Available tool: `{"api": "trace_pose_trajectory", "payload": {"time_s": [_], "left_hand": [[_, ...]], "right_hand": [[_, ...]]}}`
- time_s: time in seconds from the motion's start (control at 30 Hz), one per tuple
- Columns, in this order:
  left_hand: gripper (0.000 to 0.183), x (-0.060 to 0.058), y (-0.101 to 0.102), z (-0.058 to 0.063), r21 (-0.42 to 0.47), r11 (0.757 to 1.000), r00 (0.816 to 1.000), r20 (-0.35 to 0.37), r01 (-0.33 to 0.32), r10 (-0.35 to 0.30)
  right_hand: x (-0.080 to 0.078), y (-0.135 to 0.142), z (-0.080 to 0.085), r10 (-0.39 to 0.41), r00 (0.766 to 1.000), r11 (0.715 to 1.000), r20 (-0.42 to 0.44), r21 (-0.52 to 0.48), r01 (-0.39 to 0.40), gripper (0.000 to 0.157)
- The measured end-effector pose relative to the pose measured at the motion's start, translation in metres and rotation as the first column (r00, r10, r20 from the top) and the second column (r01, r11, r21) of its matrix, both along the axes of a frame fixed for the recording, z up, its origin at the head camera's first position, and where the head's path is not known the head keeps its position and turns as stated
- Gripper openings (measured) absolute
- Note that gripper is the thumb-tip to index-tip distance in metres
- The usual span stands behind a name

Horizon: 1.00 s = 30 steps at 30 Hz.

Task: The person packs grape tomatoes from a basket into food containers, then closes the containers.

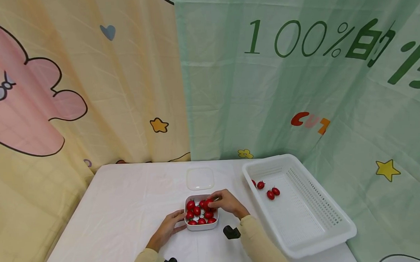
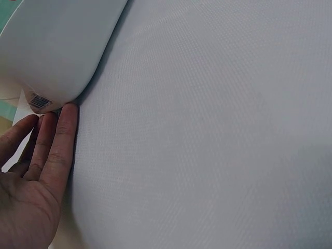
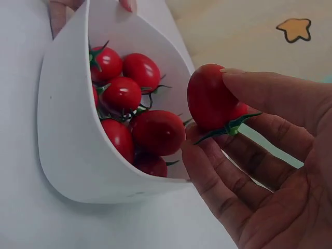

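Observation:
A small white container [image 1: 201,227] on the table holds several red cherry tomatoes [image 3: 121,95] with green stems. My right hand [image 1: 228,203] pinches one cherry tomato [image 3: 210,96] between thumb and fingers, above the container's right rim. Another bit of red shows behind that tomato, mostly hidden by the fingers. At the container's left side, my left hand [image 1: 169,227] touches the wall with nearly straight fingers [image 2: 59,140]. One of its fingertips comes over the rim in the right wrist view.
A large white plastic basket [image 1: 316,189] stands to the right, with several cherry tomatoes [image 1: 270,195] at its far left. A clear, flat lid [image 1: 200,178] lies behind the container. Printed curtains [image 1: 223,107] hang beyond the white table [image 1: 129,203].

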<state>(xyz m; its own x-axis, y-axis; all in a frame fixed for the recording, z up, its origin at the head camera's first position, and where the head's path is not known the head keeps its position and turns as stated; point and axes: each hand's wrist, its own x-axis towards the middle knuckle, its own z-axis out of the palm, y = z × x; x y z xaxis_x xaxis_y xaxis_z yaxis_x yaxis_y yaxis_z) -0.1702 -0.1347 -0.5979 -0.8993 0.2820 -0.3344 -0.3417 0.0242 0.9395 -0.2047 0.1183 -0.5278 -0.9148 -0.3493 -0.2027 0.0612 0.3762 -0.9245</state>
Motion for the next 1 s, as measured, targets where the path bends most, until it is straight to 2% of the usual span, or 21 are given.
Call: {"api": "trace_pose_trajectory", "payload": {"time_s": [0.3,0.5,0.77,1.0], "left_hand": [[0.063,-0.001,0.0,0.0,-0.003,1.0,1.0,0.006,-0.012,0.012],[0.064,0.0,0.0,-0.001,-0.01,1.0,1.0,0.008,-0.011,0.011],[0.062,-0.001,0.001,-0.001,-0.009,1.0,1.0,0.003,-0.014,0.014],[0.064,-0.001,0.002,0.0,-0.022,0.999,1.0,0.013,-0.023,0.023]], "right_hand": [[0.007,-0.017,-0.002,-0.018,1.0,0.998,-0.009,0.052,0.018,0.022],[0.007,-0.018,-0.003,0.007,1.0,0.998,-0.014,0.058,-0.006,0.024],[0.004,0.001,0.007,0.025,0.999,0.999,-0.041,0.039,-0.023,0.026],[0.002,0.029,0.023,-0.016,0.994,0.998,-0.107,0.054,0.021,0.029]]}}
